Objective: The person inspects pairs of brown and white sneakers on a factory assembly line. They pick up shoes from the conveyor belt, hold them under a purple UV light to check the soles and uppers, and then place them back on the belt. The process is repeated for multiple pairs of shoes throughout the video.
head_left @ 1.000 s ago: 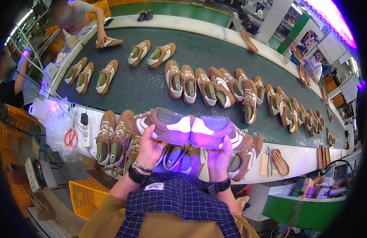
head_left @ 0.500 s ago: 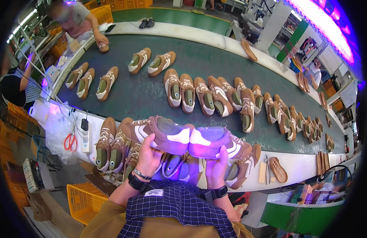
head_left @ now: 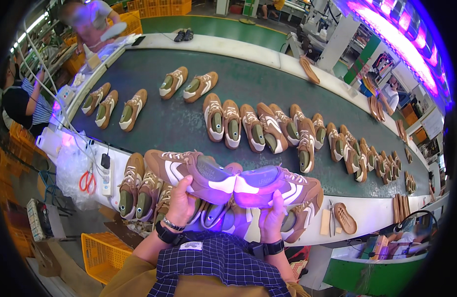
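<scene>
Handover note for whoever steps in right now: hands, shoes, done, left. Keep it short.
Left hand: holds the left brown shoe from below, side facing up.
Right hand: holds the right brown shoe the same way, the two shoes end to end under violet light.
Elsewhere: more shoes piled on the white ledge below the hands; pairs spread along the dark conveyor belt; red scissors at left.
Done: pair lifted and aligned.
Left: neither shoe set down yet.

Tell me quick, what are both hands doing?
Left hand: closed around a brown shoe.
Right hand: closed around the other brown shoe, heel to heel.
</scene>
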{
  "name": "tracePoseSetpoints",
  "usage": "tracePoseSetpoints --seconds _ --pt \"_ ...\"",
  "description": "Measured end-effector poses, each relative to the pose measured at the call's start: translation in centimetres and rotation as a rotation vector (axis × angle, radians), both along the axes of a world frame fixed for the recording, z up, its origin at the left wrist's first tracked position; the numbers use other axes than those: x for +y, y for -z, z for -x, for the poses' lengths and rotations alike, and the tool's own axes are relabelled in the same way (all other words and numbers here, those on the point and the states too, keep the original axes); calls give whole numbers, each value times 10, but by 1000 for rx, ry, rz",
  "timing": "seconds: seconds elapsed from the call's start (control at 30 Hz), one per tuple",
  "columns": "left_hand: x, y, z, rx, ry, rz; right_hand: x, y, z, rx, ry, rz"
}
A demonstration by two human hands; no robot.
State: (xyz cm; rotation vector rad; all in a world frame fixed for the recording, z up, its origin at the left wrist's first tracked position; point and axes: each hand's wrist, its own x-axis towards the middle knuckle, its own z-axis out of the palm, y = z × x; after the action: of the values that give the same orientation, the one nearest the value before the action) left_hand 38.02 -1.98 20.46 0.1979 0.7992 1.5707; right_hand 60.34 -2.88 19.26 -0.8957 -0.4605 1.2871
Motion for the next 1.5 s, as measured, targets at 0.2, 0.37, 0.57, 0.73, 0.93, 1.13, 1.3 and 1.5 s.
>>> tracePoseSetpoints --seconds 0.2,0.37,0.57,0.73,0.93,1.13,1.3,1.5 --pt "-7 0 6 -58 60 19 -2 8 -9 152 -102 35" --pt "-2 9 23 -249 222 100 -2 -17 11 240 -268 111" --pt "97 26 103 -373 247 -36 70 -20 27 286 -471 221" --pt "157 56 156 -154 -272 -9 282 -25 67 170 -521 -40" --pt "88 28 127 -162 -204 119 379 73 108 -586 -392 203" --pt "14 42 91 -204 -45 231 291 94 189 -1648 -200 185" --pt "-1 35 74 -219 24 258 265 97 225 -1806 -219 -205" --pt "-9 29 81 -83 -48 187 269 93 242 -1871 -142 116"
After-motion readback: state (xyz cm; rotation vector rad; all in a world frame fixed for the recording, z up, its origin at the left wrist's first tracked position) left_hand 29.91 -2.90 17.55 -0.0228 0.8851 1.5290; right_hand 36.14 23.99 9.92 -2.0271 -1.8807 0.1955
